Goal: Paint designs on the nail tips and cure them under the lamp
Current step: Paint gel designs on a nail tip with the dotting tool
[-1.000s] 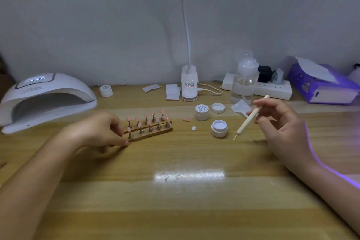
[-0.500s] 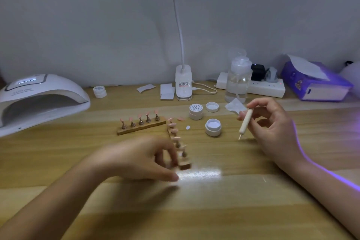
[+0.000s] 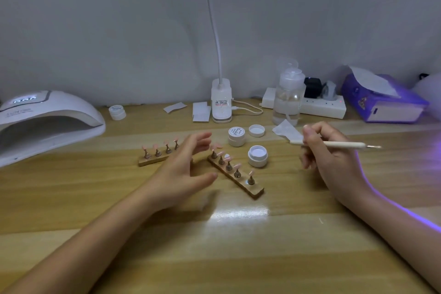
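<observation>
Released since the earlier frame, the near wooden holder strip of pink nail tips (image 3: 235, 173) lies angled mid-desk; the left hand (image 3: 185, 172) hovers spread and empty beside it. The right hand (image 3: 330, 157) pinches a cream dotting pen (image 3: 343, 144). A stray sleeve or finger could likely topple the tips or the open white gel pot (image 3: 257, 155).

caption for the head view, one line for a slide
Left hand open between two wooden nail-tip stands, right hand holding a nail art pen beside an open gel pot.
</observation>
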The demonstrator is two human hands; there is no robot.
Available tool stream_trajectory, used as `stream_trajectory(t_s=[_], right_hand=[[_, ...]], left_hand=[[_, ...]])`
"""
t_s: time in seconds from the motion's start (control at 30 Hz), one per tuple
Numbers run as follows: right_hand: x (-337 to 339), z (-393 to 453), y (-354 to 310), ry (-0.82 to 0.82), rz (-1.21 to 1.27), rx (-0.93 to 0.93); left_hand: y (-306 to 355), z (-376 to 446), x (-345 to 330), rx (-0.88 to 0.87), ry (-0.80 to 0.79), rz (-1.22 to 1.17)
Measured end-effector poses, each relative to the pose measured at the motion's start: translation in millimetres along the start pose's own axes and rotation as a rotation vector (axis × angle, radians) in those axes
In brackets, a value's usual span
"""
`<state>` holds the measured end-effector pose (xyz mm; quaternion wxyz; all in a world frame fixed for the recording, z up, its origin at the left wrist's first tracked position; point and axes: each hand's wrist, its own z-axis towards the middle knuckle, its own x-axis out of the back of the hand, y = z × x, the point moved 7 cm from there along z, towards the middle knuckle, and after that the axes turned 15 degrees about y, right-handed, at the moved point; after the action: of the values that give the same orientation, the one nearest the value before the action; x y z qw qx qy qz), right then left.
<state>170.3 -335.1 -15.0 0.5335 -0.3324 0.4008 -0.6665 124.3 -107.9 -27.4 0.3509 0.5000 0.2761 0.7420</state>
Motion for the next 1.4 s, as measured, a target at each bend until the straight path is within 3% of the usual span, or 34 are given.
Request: stream_trajectory(t_s=[0.23, 0.37, 0.6, 0.93, 1.13, 1.3, 1.4], right_hand=[[4, 11, 23, 0.036, 0.117, -0.296], [4, 11, 31, 0.018, 0.184, -0.407], [8, 12, 29, 0.083, 0.159, -0.384], [13, 11, 33, 0.07, 0.266, -0.486], [19, 14, 27, 0.167, 0.193, -0.355], [12, 17, 15, 0.023, 0.012, -0.155], [14, 21, 14, 0.069, 0.198, -0.3]], left_hand=[[-10, 2, -9, 0.044, -0.021, 0.119], [-5, 3, -7, -0.023, 0.024, 0.164], [8, 3, -16, -0.101, 0.044, 0.13], [15, 12, -42, -0.061, 0.064, 0.016], [17, 11, -39, -0.065, 0.034, 0.015], [14, 11, -38, -0.047, 0.027, -0.004], [12, 11, -39, -0.028, 0.025, -0.023]])
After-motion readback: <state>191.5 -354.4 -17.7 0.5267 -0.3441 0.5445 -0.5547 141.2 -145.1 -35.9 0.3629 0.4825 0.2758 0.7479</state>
